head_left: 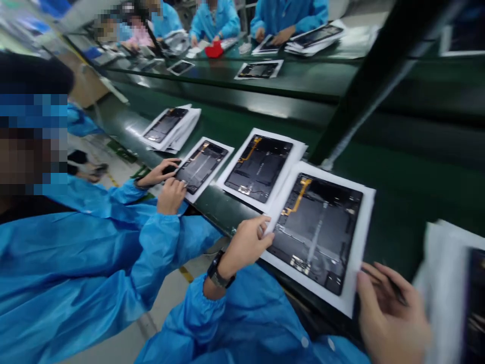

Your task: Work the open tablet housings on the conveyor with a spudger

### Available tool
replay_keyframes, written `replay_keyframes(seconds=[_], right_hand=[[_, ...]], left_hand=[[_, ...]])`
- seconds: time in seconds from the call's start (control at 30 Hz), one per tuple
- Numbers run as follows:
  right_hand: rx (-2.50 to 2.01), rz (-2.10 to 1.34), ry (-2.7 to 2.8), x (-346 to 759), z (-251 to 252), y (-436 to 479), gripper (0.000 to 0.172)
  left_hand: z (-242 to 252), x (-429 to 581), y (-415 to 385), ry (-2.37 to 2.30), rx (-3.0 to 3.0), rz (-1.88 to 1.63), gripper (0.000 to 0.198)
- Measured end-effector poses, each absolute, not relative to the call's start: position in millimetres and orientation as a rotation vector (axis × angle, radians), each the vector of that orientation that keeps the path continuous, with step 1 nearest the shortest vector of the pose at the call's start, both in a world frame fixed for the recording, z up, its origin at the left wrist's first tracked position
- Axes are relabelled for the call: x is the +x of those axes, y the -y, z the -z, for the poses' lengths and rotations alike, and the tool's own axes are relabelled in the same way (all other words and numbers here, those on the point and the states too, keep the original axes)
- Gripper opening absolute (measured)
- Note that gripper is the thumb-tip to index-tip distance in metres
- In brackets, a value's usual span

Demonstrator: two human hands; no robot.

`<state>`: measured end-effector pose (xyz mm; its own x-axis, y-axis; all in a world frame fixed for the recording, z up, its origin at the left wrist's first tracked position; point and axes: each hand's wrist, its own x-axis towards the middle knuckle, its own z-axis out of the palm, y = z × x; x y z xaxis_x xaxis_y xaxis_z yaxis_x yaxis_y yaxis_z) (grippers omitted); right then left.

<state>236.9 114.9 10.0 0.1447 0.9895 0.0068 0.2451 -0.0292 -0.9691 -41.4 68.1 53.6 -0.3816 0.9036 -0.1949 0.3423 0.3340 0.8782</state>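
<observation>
An open black tablet housing [318, 232] with an orange flex cable lies on white sheets [358, 298] in front of me. My left hand [248, 242], with a black watch at the wrist, pinches the left edge of the sheets, thumb and forefinger near the housing's side. At the lower right, my right hand [394, 308] is curled at the right edge of the sheets and holds a thin dark tool, perhaps tweezers, between its fingers. The housing lies flat between both hands.
Beside it lie another housing [261, 167] and further ones on sheets to the left. A co-worker's hands [172, 194] touch one. A dark post [352, 96] rises behind the sheets. A blurred stack [443, 278] stands at the right. People work at the far bench [299, 81].
</observation>
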Motion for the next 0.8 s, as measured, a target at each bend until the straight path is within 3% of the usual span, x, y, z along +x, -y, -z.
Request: replay_keyframes(seconds=[0.57, 0.8], right_hand=[[-1.340, -1.042, 1.280, 214.4, -30.4, -113.3, 0.045], [-1.378, -0.915, 1.229, 224.0, -45.7, -109.8, 0.030]], left_hand=[[-53.8, -50.5, -73.6, -1.913, 1.284, -0.948, 0.041], [-52.0, -48.5, -65.3, -2.062, 1.367, -0.980, 0.036]])
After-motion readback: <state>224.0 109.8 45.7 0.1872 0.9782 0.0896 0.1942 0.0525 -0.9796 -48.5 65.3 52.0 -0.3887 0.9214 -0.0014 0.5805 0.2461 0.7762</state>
